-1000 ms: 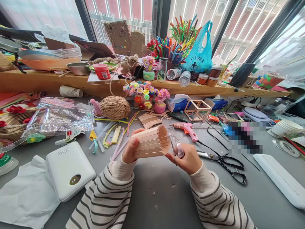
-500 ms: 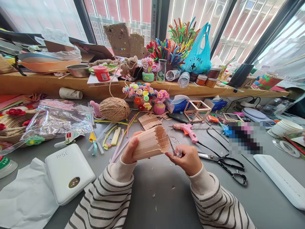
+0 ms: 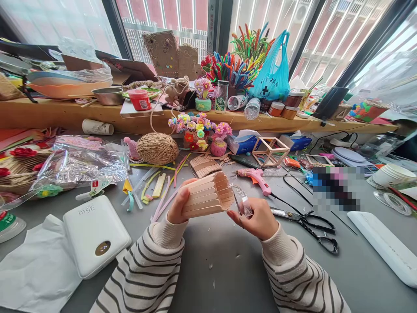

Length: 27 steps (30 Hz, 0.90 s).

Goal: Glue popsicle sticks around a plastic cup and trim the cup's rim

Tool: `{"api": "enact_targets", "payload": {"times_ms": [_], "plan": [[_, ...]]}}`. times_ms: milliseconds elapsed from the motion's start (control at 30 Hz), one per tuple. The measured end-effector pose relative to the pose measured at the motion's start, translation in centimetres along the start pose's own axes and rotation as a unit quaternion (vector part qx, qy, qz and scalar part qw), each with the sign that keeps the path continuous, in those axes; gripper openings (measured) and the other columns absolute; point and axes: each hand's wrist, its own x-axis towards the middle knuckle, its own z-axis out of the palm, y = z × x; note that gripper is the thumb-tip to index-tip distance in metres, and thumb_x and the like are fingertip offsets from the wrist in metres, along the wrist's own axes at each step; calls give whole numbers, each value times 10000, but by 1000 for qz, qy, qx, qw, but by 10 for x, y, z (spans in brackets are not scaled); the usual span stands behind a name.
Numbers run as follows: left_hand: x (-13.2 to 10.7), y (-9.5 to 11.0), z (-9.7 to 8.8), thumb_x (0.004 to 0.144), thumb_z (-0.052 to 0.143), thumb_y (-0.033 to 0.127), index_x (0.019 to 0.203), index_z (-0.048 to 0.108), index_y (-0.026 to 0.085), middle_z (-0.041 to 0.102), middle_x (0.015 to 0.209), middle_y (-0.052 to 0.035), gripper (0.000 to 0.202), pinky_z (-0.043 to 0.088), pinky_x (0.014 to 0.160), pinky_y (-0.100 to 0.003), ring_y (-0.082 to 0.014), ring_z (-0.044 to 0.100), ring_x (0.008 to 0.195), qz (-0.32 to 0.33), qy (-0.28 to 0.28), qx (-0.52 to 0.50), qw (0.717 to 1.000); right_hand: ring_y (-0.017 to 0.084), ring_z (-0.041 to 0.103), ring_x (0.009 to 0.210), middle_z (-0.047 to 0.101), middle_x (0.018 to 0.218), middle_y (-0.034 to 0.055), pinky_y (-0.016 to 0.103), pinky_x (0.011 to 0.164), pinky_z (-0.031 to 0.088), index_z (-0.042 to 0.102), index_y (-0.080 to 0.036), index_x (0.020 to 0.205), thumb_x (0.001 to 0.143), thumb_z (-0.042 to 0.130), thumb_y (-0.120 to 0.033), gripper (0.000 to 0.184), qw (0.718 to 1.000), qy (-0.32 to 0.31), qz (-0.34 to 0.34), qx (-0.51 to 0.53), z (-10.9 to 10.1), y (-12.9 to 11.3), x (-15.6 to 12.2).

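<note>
My left hand (image 3: pixel 178 205) is wrapped round a cup covered with wooden craft sticks (image 3: pixel 202 195). It is tilted on its side above the table, its open mouth facing right. At that rim, my right hand (image 3: pixel 259 221) pinches a clear plastic strip (image 3: pixel 246 208) that curls up from the fingers. A thin dark edge shows beside the strip; I cannot make out what it is. Whether the strip is still joined to the rim is unclear. Beyond the cup lies a bundle of craft sticks (image 3: pixel 204 166), and a pink glue gun (image 3: pixel 256 178) rests behind my right hand.
Black-handled scissors (image 3: pixel 312 225) lie right of my right hand. A white power bank (image 3: pixel 97 237) is at the left. Farther back are a twine ball (image 3: pixel 157 148), a stick cube frame (image 3: pixel 271 151) and crocheted flowers (image 3: pixel 195 129). Small clear scraps (image 3: pixel 211 266) dot the table in front.
My right hand has shifted slightly right, and the clear strip now curls more visibly above its fingers. The cup has barely moved in my left hand.
</note>
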Motion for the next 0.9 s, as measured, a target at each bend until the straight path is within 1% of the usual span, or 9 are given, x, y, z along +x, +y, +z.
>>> {"api": "enact_targets", "payload": {"times_ms": [133,200,267,367,433,633,800,900], "plan": [[3,0,0,716,512,528,1055,511,189,651,873,-72,479,481,409,-309,-218,624,581,-15,-23,5,1000,60,357,400,453,408,-28,207,409,266,413,-180,439,663,584,-447,388,1000,-27,11,1,-2,2,0],[3,0,-1,715,505,532,1064,507,178,653,863,-80,497,467,403,-300,-217,621,572,-13,-29,14,999,64,367,405,463,416,-24,210,413,270,412,-182,445,657,586,-453,385,999,-31,15,6,-3,2,0],[4,-2,-1,702,528,527,1039,527,176,648,877,-76,486,477,467,-305,-212,622,617,2,-12,24,1000,66,364,407,454,414,-26,210,415,272,405,-184,447,649,590,-458,387,999,-30,19,5,-3,1,-1],[4,-5,-3,661,572,538,988,562,178,636,925,-68,486,482,620,-319,-217,609,752,26,20,44,998,61,353,402,443,407,-31,202,411,274,381,-183,440,641,592,-469,408,999,-32,25,10,-3,0,0],[4,-7,-3,640,576,560,983,563,179,629,930,-66,513,474,654,-328,-226,597,782,30,19,60,998,56,337,392,422,395,-35,198,398,265,365,-183,430,634,592,-467,417,999,-22,29,13,-2,-1,0],[3,-7,-2,629,569,575,984,548,178,622,938,-79,533,460,654,-354,-245,593,772,23,17,73,997,52,326,374,408,381,-37,192,378,264,367,-185,419,639,580,-439,397,999,26,34,5,0,-3,0],[3,-6,-1,648,567,558,976,558,173,630,910,-64,506,457,652,-329,-222,591,757,32,16,60,998,43,315,368,415,367,-41,179,373,268,378,-176,401,648,590,-402,397,998,54,16,-2,2,-4,-1],[3,-5,1,659,580,525,945,582,171,643,872,-47,455,454,643,-290,-192,590,743,43,20,36,998,39,300,361,396,356,-47,174,364,260,367,-174,394,654,592,-394,409,998,65,1,-3,3,-3,-1]]}}
